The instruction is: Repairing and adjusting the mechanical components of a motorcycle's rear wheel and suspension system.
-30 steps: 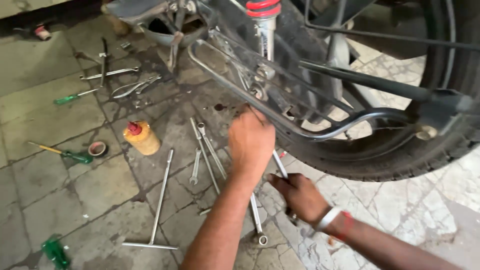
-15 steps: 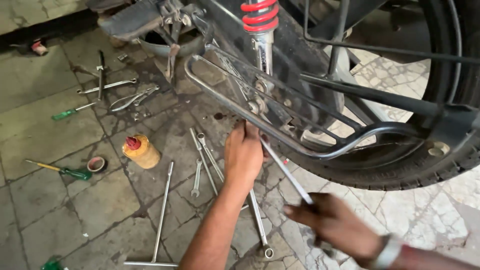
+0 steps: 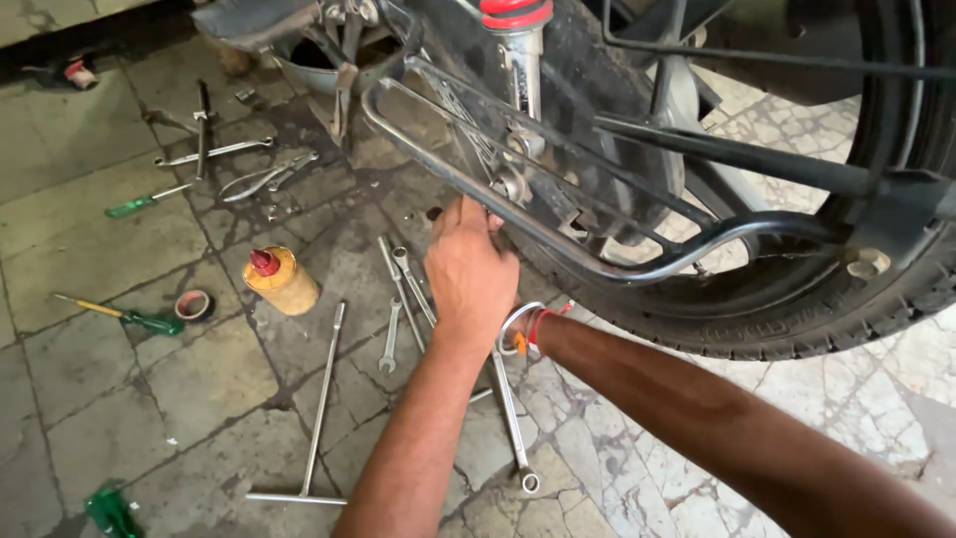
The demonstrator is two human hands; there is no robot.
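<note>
- My left hand [image 3: 468,269] presses curled against the chrome guard rail [image 3: 558,234], right beside the axle nut [image 3: 511,185].
- My right hand is hidden behind it; grip unclear.

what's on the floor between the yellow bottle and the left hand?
In the head view, three spanners lie on the stone floor between the yellow bottle and the left hand. A T-handle wrench lies just below that stretch.
</note>
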